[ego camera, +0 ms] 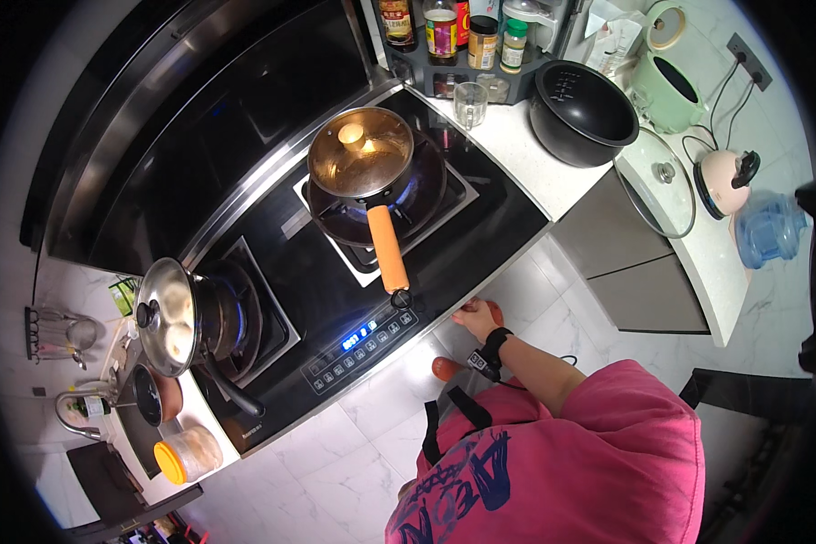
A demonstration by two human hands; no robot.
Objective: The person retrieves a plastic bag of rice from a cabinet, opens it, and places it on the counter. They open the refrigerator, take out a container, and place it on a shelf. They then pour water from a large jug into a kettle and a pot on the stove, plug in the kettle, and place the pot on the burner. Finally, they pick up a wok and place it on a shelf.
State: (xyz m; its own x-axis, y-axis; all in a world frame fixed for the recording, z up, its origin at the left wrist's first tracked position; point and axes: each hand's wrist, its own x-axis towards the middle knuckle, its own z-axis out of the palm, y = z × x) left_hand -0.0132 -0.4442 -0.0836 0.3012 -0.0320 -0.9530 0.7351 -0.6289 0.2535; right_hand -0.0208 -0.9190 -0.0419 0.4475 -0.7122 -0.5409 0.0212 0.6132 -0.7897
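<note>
My right hand (474, 319), with a dark band and a small device at the wrist, is at the front edge of the black gas stove (449, 272); its fingertips are partly hidden. My left hand is out of view. Nearest that hand, a small saucepan (381, 183) with an orange handle and a lid of amber-looking glass sits on the far burner, blue flame beneath. On the other burner, also lit, stands a dark pan (211, 319) under a tilted-looking glass lid (166, 316), pale round pieces showing through. The control panel (360, 350) is lit.
A black inner pot (585, 112), a glass mug (470, 105), a large glass lid (656, 180) and a pink kettle (723, 183) stand on the right counter. Seasoning bottles (442, 34) fill a rack. A yellow-lidded jar (189, 454) and another pot (156, 394) are at left.
</note>
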